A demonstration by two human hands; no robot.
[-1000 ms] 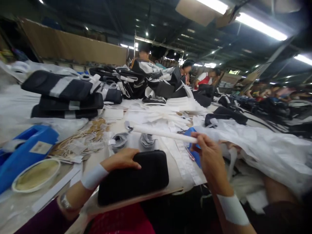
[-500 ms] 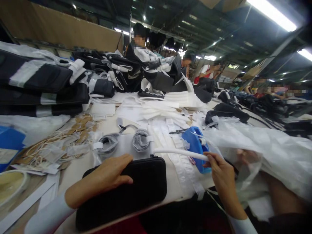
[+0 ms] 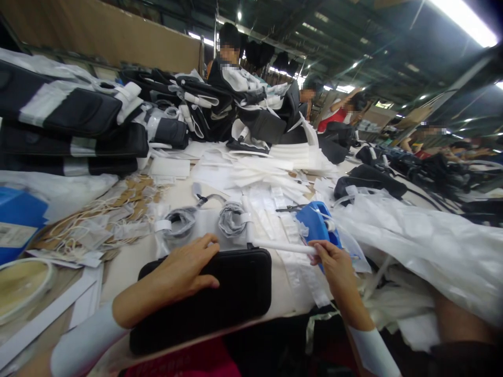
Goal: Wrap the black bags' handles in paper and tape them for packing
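My left hand (image 3: 184,267) lies flat, fingers spread, on top of a black zippered case (image 3: 204,303). My right hand (image 3: 334,262) pinches the near end of a thin white rod (image 3: 283,247), which runs left towards two rolled grey straps (image 3: 231,220). A second grey strap roll (image 3: 181,222) lies beside them, just beyond the case. Right behind my right hand stands a blue plastic piece (image 3: 316,225), partly hidden by my fingers. A white plastic sheet (image 3: 416,246) heaps up to the right.
Stacks of black-and-white padded cases (image 3: 66,112) fill the back left of the table. White paper strips (image 3: 251,173) cover the middle. Cords and tags (image 3: 106,222), a blue box (image 3: 15,225) and a round tray (image 3: 23,285) lie left. Co-workers (image 3: 231,57) sit beyond.
The view has swung, shifting the table left and down. The white rod has turned from slanting to nearly level, and my left hand has moved further onto the case.
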